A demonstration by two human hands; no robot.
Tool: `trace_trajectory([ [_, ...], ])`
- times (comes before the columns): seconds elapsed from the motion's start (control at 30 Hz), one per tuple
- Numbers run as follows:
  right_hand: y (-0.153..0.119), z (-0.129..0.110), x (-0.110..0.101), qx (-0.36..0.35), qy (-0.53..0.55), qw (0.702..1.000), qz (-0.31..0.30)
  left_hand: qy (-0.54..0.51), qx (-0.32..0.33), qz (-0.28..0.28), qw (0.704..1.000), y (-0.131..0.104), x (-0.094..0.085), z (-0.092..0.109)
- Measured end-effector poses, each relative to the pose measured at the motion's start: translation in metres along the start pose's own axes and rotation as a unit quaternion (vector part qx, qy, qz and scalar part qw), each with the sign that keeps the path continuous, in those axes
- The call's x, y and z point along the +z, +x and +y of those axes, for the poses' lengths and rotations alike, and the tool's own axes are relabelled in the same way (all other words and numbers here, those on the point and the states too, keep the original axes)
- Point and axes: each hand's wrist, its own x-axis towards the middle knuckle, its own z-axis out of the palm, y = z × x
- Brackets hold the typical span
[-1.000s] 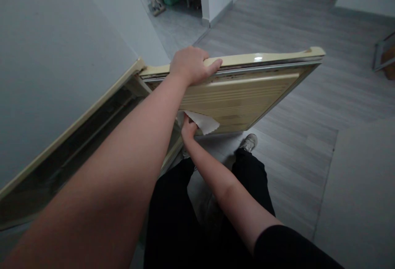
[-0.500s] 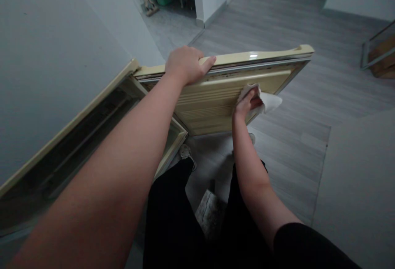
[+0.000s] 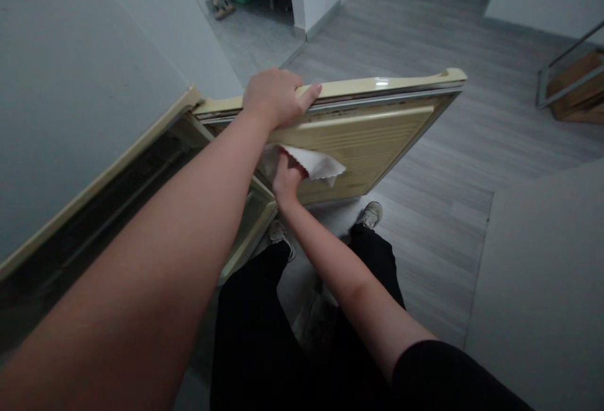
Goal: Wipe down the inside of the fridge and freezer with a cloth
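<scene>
A cream-coloured fridge door [image 3: 372, 131] stands swung out from its cabinet [image 3: 117, 172], its ribbed inner face toward me. My left hand [image 3: 278, 97] is wrapped over the door's top edge near the hinge side, thumb on the near side. Below it, my right hand [image 3: 286, 179] holds a white cloth [image 3: 316, 164] against the inner panel, close to the hinge. Part of the cloth hangs loose to the right. Dark stains run along the grey door seal [image 3: 353, 107]. My left forearm hides part of the cabinet opening.
Both of my shoes [image 3: 370, 214] stand on the grey plank floor [image 3: 425, 222] under the door. A white wall [image 3: 94, 52] rises beside the cabinet. A mop [image 3: 221, 7] leans at the back left, and a metal-framed wooden piece [image 3: 576, 87] stands at the right.
My right hand has moved the cloth leftward across the inner panel, from near the free edge toward the hinge. The left hand keeps its grip on the top edge.
</scene>
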Motion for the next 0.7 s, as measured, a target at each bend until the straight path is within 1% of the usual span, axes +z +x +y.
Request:
trace_trajectory([
  [0.07, 0.040, 0.001, -0.034, -0.006, -0.009, 0.997, 0.071, 0.003, 0.004, 0.000, 1.000, 0.000, 0.000, -0.001],
  [0.13, 0.086, 0.000, -0.077, -0.028, -0.023, 0.985, 0.170, 0.009, 0.006, -0.001, 1.000, 0.000, 0.000, -0.001],
  [0.17, 0.107, -0.001, -0.098, -0.046, -0.035, 0.977, 0.205, 0.011, 0.006, -0.003, 1.000, 0.001, 0.000, -0.001],
  [0.23, 0.142, -0.007, -0.134, -0.084, -0.061, 0.966, 0.236, 0.013, 0.004, -0.008, 1.000, 0.001, 0.000, -0.002],
  [0.27, 0.152, -0.011, -0.146, -0.093, -0.074, 0.963, 0.241, 0.014, 0.003, -0.010, 1.000, 0.001, -0.001, -0.001],
  [0.3, 0.156, -0.016, -0.152, -0.093, -0.083, 0.962, 0.243, 0.014, 0.002, -0.013, 1.000, 0.000, -0.001, -0.001],
  [0.33, 0.155, -0.021, -0.153, -0.085, -0.087, 0.963, 0.239, 0.015, 0.002, -0.015, 1.000, 0.000, -0.001, -0.001],
  [0.37, 0.148, -0.026, -0.149, -0.071, -0.086, 0.967, 0.230, 0.016, 0.003, -0.016, 1.000, -0.001, -0.001, 0.000],
  [0.43, 0.119, -0.034, -0.127, -0.041, -0.076, 0.978, 0.188, 0.022, 0.003, -0.011, 1.000, -0.002, -0.002, 0.002],
  [0.53, 0.059, -0.038, -0.074, -0.035, -0.055, 0.993, 0.099, 0.034, 0.003, 0.007, 0.999, -0.003, -0.002, 0.004],
  [0.6, 0.023, -0.034, -0.037, -0.060, -0.039, 0.997, 0.030, 0.040, 0.007, 0.014, 0.999, -0.004, -0.002, 0.004],
  [0.67, -0.002, -0.025, -0.005, -0.082, -0.047, 0.995, -0.034, 0.042, 0.014, 0.019, 0.999, -0.005, -0.002, 0.004],
  [0.7, -0.009, -0.018, 0.007, -0.081, -0.063, 0.993, -0.064, 0.041, 0.019, 0.019, 0.999, -0.006, -0.002, 0.004],
])
